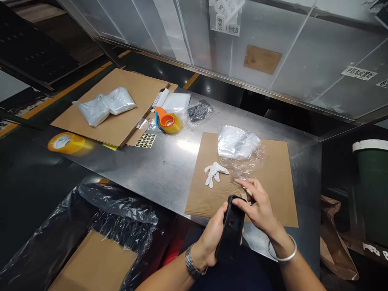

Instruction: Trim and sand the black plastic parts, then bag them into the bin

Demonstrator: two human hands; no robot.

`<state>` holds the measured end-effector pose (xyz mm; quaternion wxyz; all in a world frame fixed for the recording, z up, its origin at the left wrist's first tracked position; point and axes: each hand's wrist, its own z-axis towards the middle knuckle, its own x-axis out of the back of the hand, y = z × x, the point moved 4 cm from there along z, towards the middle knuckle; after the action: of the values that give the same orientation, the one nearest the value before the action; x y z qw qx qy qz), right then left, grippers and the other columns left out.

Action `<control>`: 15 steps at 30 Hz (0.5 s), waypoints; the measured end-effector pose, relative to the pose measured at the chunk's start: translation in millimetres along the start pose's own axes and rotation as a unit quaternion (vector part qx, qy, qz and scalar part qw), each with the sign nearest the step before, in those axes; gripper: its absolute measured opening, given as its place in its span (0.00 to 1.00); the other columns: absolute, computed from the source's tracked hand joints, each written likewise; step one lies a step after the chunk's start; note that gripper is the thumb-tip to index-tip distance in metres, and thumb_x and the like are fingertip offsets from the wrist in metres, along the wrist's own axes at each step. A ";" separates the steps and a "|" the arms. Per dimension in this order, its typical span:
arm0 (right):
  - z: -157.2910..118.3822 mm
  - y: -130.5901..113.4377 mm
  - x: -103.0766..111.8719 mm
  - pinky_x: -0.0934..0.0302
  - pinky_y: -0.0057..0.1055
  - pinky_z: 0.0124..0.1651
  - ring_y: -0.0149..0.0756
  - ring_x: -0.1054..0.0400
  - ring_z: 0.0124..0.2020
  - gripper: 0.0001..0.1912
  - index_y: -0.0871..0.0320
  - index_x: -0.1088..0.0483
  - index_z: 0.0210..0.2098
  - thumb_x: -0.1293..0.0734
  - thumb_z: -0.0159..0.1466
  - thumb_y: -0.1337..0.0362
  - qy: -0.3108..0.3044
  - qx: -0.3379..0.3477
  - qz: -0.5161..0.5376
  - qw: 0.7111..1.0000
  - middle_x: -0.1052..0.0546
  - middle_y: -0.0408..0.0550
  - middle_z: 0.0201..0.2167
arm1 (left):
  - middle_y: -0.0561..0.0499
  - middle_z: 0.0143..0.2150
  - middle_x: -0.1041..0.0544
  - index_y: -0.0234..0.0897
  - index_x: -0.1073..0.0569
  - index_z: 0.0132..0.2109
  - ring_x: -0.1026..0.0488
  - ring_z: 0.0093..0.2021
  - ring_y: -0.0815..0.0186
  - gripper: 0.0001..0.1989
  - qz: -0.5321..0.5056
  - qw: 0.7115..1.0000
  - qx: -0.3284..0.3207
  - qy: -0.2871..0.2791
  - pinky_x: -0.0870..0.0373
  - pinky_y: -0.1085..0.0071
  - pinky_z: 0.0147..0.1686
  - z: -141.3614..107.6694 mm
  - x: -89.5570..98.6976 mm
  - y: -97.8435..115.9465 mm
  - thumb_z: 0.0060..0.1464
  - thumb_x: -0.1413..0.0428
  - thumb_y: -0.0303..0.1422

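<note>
A long black hollow part [230, 230] with a small round hole stands tilted near the table's front edge. My left hand [214, 232] is wrapped round its left side. My right hand [257, 204] is at its upper end, the thumb touching the rim and the fingers bent around a small light object that I cannot make out clearly. Beyond my hands, a white glove [216, 173] and a clear plastic bag of white sheets [238, 143] lie on a flat cardboard sheet [275, 173].
The metal table [145, 165] bears stacked cardboard [106, 89] with plastic packs [106, 105], an orange tape dispenser [166, 120] and round stickers [146, 140]. A tape roll [66, 143] lies left. A black-lined box [121, 202] stands front left, a green bin [372, 194] right.
</note>
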<state>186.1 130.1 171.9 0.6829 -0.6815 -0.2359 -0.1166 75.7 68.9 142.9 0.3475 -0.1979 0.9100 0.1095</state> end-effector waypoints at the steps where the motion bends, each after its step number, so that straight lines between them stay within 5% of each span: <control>1: 1.1 0.1 -0.8 0.41 0.26 0.35 0.30 0.36 0.33 0.18 0.58 0.30 0.46 0.33 0.58 0.58 -0.041 0.015 0.021 0.999 0.31 0.47 0.36 | 0.50 0.18 0.33 0.32 0.31 0.23 0.36 0.15 0.73 0.29 0.007 1.000 0.003 -0.009 0.40 0.78 0.18 -0.7 -0.7 0.0 0.56 0.60 0.50; 4: 2.6 2.7 -1.5 0.40 0.27 0.34 0.31 0.35 0.33 0.13 0.59 0.26 0.37 0.32 0.57 0.56 -0.130 0.023 0.088 0.987 0.30 0.46 0.31 | 0.49 0.19 0.31 0.30 0.30 0.23 0.35 0.15 0.72 0.30 0.052 0.998 0.024 -0.006 0.39 0.77 0.17 -3.2 -0.2 -1.5 0.57 0.61 0.50; 8: 3.1 5.0 1.1 0.42 0.27 0.32 0.30 0.36 0.28 0.15 0.61 0.25 0.29 0.37 0.61 0.56 -0.142 0.011 0.093 0.985 0.30 0.45 0.25 | 0.48 0.19 0.31 0.29 0.29 0.23 0.34 0.15 0.71 0.31 0.079 0.996 0.045 0.017 0.39 0.77 0.17 -4.0 4.7 -4.3 0.56 0.61 0.51; 15: -1.4 9.2 -1.0 0.42 0.28 0.35 0.31 0.36 0.31 0.09 0.58 0.25 0.33 0.31 0.56 0.59 -0.172 0.003 0.097 0.980 0.29 0.45 0.29 | 0.47 0.20 0.29 0.28 0.29 0.26 0.33 0.16 0.70 0.31 0.126 0.991 0.029 0.045 0.41 0.76 0.17 0.1 14.4 -7.4 0.54 0.59 0.53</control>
<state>189.9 129.0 163.4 0.6424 -0.7087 -0.2830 0.0702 69.2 58.3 132.6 0.2956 -0.0761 0.9450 0.1174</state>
